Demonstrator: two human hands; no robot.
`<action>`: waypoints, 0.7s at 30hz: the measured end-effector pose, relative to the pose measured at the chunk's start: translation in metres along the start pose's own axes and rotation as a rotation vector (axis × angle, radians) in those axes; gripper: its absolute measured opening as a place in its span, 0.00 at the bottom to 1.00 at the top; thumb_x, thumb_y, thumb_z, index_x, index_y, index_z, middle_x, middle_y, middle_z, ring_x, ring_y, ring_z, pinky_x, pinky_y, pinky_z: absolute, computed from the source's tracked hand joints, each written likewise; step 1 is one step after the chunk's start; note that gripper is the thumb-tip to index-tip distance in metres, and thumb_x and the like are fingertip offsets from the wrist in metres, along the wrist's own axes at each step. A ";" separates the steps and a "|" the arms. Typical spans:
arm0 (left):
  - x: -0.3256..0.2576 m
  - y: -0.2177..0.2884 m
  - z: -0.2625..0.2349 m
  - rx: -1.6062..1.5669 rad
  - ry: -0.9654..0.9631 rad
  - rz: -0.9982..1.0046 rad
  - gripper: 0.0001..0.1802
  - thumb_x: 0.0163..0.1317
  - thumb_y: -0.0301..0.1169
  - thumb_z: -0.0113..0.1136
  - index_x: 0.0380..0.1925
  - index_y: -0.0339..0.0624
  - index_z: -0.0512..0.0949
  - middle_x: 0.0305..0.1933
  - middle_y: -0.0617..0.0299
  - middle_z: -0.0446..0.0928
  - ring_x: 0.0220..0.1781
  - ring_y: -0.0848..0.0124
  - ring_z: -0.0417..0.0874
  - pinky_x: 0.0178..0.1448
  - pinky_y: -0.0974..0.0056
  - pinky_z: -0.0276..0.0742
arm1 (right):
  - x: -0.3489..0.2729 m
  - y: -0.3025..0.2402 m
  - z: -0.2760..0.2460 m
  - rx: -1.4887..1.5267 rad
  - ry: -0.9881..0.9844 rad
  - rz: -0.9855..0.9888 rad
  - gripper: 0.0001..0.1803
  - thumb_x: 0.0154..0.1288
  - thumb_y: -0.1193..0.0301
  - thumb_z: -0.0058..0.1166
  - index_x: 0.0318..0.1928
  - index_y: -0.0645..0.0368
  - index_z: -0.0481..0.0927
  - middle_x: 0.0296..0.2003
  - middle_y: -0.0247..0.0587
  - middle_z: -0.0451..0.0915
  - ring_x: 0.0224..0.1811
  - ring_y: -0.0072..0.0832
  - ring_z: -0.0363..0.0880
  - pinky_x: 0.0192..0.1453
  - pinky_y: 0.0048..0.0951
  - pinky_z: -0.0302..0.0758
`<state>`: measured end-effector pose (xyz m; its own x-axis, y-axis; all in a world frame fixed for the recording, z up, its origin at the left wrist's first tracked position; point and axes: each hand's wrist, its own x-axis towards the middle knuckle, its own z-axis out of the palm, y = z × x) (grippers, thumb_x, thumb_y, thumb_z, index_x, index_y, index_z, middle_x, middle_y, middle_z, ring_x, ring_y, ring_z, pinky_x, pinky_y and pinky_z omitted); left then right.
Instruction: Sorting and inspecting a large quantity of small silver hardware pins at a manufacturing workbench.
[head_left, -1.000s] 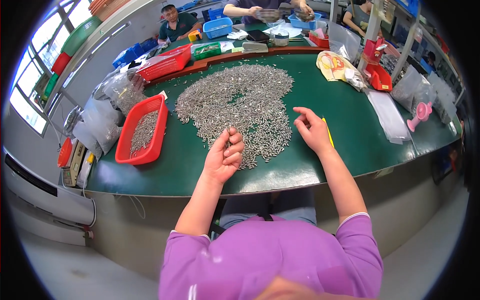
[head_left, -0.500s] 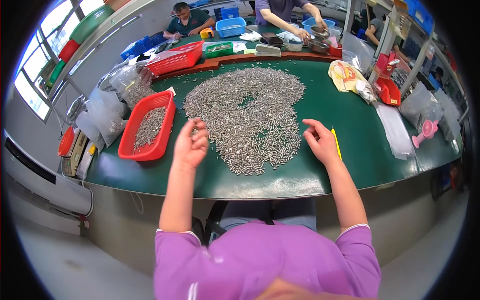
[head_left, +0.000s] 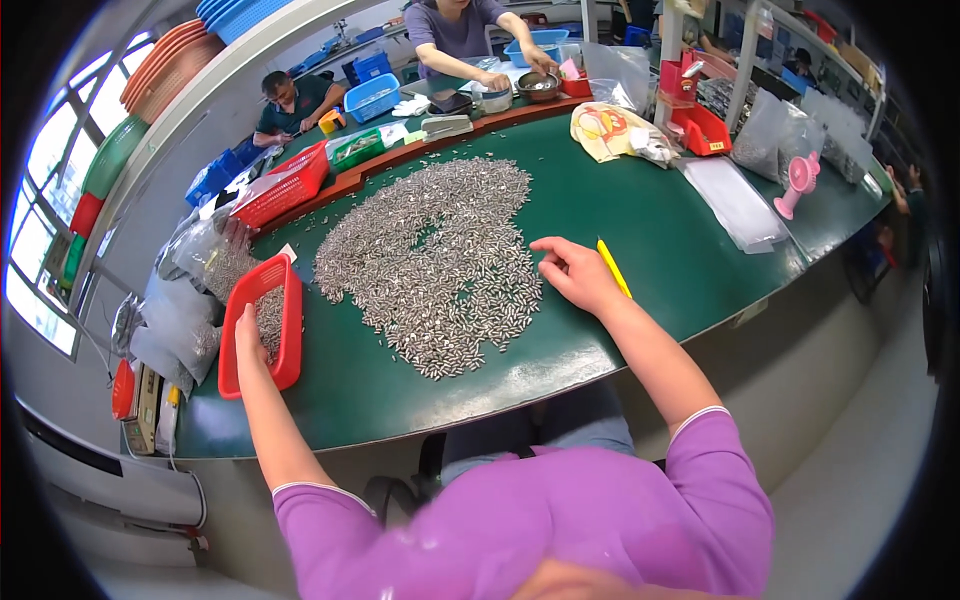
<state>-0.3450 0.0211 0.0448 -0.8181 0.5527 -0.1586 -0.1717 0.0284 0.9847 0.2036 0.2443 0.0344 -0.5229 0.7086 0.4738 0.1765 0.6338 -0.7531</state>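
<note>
A broad pile of small silvery metal pins (head_left: 430, 260) covers the middle of the green table. To its left is a red plastic basket (head_left: 290, 365) with more of the same pins (head_left: 270, 318) inside. My left hand (head_left: 248, 335) is over the basket, seen edge-on, with most of its fingers hidden. Just off the pile's right edge, my right hand (head_left: 578, 272) hovers or rests low over the table, index finger stretched out, nothing seen in it. Beside that hand lies a slim yellow pen-like tool (head_left: 614, 268).
Clear bags of metal parts (head_left: 175, 325) crowd the table's left end, near a scale (head_left: 140, 405). A wooden strip (head_left: 400, 150) borders the far side, with a red tray (head_left: 285, 190) there. At right are a white sheet (head_left: 735, 205) and a pink fan (head_left: 798, 185). Two people work beyond.
My left hand has gone from the pile's left edge over to the red basket. The whole view has turned and shifted. My right hand stays by the pile's right edge.
</note>
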 end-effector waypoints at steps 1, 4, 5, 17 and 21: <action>-0.003 -0.002 0.000 0.115 0.027 0.078 0.25 0.63 0.43 0.46 0.51 0.34 0.69 0.50 0.51 0.73 0.52 0.60 0.74 0.56 0.58 0.67 | -0.001 0.000 0.001 0.011 -0.003 0.003 0.14 0.55 0.73 0.52 0.44 0.56 0.75 0.26 0.37 0.77 0.29 0.27 0.78 0.36 0.26 0.74; -0.020 -0.009 0.008 0.671 0.329 0.340 0.27 0.62 0.45 0.46 0.50 0.32 0.70 0.50 0.46 0.72 0.55 0.56 0.71 0.60 0.58 0.63 | 0.000 0.003 0.006 0.011 0.003 -0.010 0.14 0.55 0.73 0.52 0.44 0.56 0.75 0.26 0.37 0.77 0.29 0.26 0.78 0.36 0.26 0.74; -0.030 -0.010 0.018 0.923 0.472 0.450 0.28 0.61 0.46 0.46 0.50 0.32 0.70 0.49 0.44 0.72 0.55 0.54 0.70 0.61 0.57 0.61 | 0.000 0.005 0.007 0.007 0.015 -0.012 0.13 0.56 0.73 0.52 0.44 0.56 0.75 0.27 0.37 0.78 0.29 0.26 0.78 0.36 0.26 0.74; -0.141 -0.064 0.157 0.961 0.105 1.317 0.18 0.59 0.32 0.50 0.49 0.39 0.68 0.59 0.49 0.61 0.64 0.52 0.57 0.66 0.51 0.53 | 0.002 0.023 0.007 -0.295 0.279 -0.160 0.10 0.56 0.71 0.53 0.41 0.53 0.77 0.26 0.36 0.78 0.25 0.27 0.77 0.31 0.26 0.73; -0.130 -0.070 0.160 0.864 0.206 1.342 0.16 0.61 0.33 0.48 0.47 0.38 0.68 0.55 0.48 0.64 0.59 0.52 0.62 0.62 0.52 0.57 | 0.003 0.025 0.000 -0.355 0.314 -0.129 0.09 0.56 0.67 0.51 0.39 0.51 0.76 0.28 0.38 0.80 0.32 0.37 0.78 0.34 0.35 0.74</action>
<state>-0.1385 0.0802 0.0081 -0.1832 0.4508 0.8736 0.9824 0.1171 0.1457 0.2062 0.2623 0.0166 -0.2920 0.6418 0.7091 0.4291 0.7505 -0.5026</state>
